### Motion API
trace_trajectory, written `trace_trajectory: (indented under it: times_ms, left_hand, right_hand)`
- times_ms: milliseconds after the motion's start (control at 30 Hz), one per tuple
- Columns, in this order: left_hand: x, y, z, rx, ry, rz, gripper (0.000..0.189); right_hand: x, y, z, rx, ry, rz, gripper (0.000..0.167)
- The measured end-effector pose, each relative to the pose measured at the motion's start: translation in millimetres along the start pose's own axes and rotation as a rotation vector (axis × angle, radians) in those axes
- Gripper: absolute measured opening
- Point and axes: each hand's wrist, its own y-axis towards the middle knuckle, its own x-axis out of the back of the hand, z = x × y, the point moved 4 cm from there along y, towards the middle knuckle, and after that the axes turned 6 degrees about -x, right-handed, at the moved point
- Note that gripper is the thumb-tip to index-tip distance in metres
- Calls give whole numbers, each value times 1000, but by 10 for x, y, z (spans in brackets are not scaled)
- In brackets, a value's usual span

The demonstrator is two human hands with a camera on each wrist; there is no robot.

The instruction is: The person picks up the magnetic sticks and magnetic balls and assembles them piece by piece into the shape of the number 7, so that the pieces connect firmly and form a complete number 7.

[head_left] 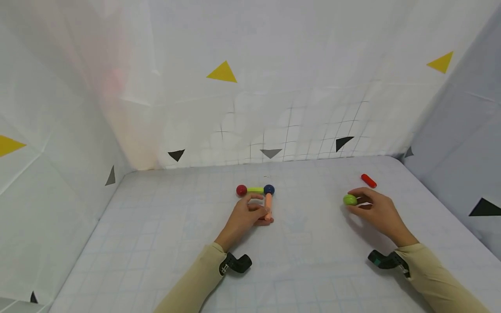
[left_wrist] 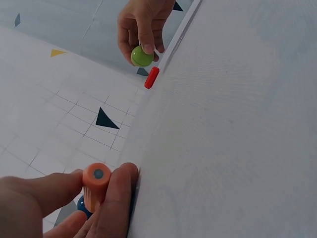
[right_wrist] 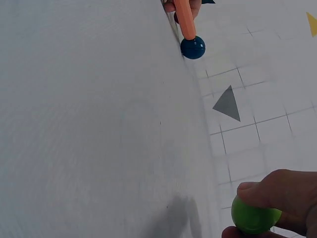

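My left hand (head_left: 243,218) pinches an orange rod (head_left: 268,206) between thumb and fingers. The rod's far end meets a dark blue ball (head_left: 268,189), which a yellow-green rod (head_left: 255,190) links to a dark red ball (head_left: 241,190). In the left wrist view the orange rod (left_wrist: 97,179) shows a round grey spot on its near end. Off to the right, my right hand (head_left: 377,213) holds a green ball (head_left: 350,200) by the fingertips. The right wrist view shows thumb and finger on this green ball (right_wrist: 253,216), with its shadow on the surface.
Beyond the right hand a red rod (head_left: 369,181) lies on the white table (head_left: 188,261). White sheets with yellow and dark triangles wall in the back and both sides. Each sleeve carries a black wrist camera (head_left: 237,263).
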Motion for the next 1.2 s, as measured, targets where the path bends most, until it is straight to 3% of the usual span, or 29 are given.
trace_trajectory:
  times_ms: [300,700,867,1200]
  left_hand:
    - [14,-15,-5,9,-10,7,34]
    - [-4,-5,5,38,-96,17,37]
    - [-1,1,-8,35,-21,-7,36]
    - [5,13,3,40,10,-15,38]
  right_hand:
    - [-120,46,188,40,31,16,37]
    - [-210,50,468,52,89,57,37]
    - [-229,63,516,52,92,65,37]
    - [-331,112,686,62,138,98,33]
